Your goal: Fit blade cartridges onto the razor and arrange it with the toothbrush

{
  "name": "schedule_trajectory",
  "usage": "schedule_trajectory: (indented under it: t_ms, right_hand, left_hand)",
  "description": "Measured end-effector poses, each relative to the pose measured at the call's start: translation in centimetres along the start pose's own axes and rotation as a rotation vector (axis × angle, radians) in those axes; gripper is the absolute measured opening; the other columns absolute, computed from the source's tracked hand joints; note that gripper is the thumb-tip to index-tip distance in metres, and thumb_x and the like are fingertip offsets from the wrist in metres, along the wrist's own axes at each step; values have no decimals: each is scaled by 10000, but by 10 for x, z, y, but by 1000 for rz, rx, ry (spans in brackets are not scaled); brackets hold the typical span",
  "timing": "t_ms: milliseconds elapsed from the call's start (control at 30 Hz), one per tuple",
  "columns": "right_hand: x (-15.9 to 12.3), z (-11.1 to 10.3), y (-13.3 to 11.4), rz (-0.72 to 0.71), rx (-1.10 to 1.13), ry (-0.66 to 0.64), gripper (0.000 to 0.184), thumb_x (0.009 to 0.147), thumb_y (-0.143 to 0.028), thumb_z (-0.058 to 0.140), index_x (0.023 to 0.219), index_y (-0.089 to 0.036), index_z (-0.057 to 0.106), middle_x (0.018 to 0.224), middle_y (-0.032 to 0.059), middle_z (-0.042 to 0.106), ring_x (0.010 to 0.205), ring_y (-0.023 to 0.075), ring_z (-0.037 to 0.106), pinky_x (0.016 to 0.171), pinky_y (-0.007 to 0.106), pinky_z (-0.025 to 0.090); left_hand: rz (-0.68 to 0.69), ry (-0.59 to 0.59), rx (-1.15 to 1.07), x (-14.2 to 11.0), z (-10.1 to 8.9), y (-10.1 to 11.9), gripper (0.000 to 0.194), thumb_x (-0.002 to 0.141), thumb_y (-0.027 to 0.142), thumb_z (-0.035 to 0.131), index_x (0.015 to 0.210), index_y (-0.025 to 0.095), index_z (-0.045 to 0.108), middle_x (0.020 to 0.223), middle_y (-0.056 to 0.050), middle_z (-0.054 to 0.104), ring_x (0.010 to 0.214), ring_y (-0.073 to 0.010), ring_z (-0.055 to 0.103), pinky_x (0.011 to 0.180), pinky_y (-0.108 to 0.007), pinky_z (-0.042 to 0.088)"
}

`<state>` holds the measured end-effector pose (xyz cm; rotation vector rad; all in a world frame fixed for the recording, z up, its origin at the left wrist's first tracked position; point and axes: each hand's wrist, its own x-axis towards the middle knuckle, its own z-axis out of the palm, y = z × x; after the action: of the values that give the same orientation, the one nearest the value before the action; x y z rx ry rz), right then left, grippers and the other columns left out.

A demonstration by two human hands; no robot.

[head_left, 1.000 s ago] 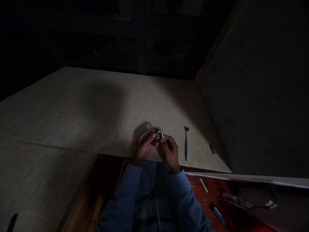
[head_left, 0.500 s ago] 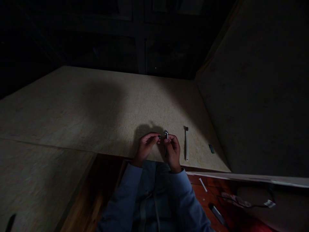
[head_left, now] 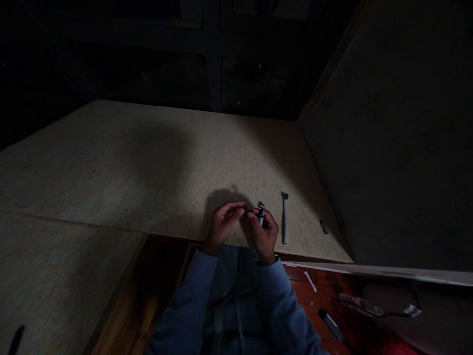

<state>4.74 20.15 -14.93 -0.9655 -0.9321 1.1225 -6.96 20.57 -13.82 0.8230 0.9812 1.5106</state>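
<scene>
the pale, mottled table lies in dim light, a dark wall rising at its right side. both hands meet over its near edge, fingers bent inward. the right hand grips a shiny tool; whether the left hand's fingers pinch anything, i cannot tell. a brush lies to the right.

Dim light falls across a pale, mottled tabletop, with reddish floor below and dark window panes beyond.
</scene>
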Motion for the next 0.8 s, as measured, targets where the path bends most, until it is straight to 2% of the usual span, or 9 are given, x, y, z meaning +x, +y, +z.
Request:
schedule_trajectory:
  t_ms: [100,167,233,333,467,567,700,733,800]
  right_hand:
    - [-3,1,-1,-129,-106,41,232,798,-370,770,878,-163,703,878,65,707,821,181,643,789,326,527]
    - [-4,1,-2,-191,-177,32,201,830,-362,742,860,-167,701,834,51,686,788,168,617,747,297,505]
    - [-5,0,-1,-220,-235,3,197,861,-363,709,825,-171,686,788,32,648,746,153,576,713,278,475]
    - [-5,-2,2,-238,-288,-35,219,874,-362,695,768,-173,661,734,8,585,683,133,510,653,260,424]
    - [-4,-1,-1,-204,-261,-49,200,843,-374,730,796,-182,700,740,13,620,678,140,534,642,262,442]
    - [-5,1,-9,-158,-196,-85,183,807,-370,770,876,-202,750,841,39,710,776,179,632,734,303,509]
    - [-4,-1,-14,-113,-125,-199,234,837,-383,750,1011,-230,776,992,62,744,935,219,677,876,367,525]
    - [-4,-2,-15,-102,-108,-221,266,858,-413,725,1045,-230,773,985,63,739,926,218,674,872,370,525]
    - [-3,-5,-17,-81,-92,-257,331,905,-486,654,1056,-213,766,851,49,703,779,185,640,754,330,522]
  left_hand:
    - [-65,54,-37,-5,8,7,390,676,344,893,977,139,752,1084,-116,738,1002,-212,691,859,-283,530]
    - [-94,68,-19,-8,13,10,393,670,348,894,955,121,748,1027,-118,747,967,-220,699,842,-286,534]
    - [-103,47,-7,-10,16,12,389,653,330,902,936,109,751,961,-115,753,940,-229,706,849,-293,536]
    - [-119,-3,-26,-10,16,12,390,647,308,903,950,113,756,978,-117,756,945,-242,713,872,-314,542]
    - [-132,-20,-41,-9,11,12,379,664,296,895,968,116,756,1001,-117,754,957,-239,711,887,-315,539]
    - [-110,-14,-102,-9,3,12,376,663,290,898,975,127,766,1001,-109,751,956,-228,704,874,-302,535]
    - [-91,-125,-290,-6,-7,13,409,686,359,890,1017,147,779,964,-122,751,886,-243,716,817,-345,551]
    - [-94,-148,-320,-6,-9,13,416,684,362,892,1024,149,782,970,-130,751,869,-241,718,802,-346,553]
    - [-103,-160,-334,-6,-11,13,426,664,347,908,1025,153,789,985,-142,753,848,-225,717,778,-323,550]
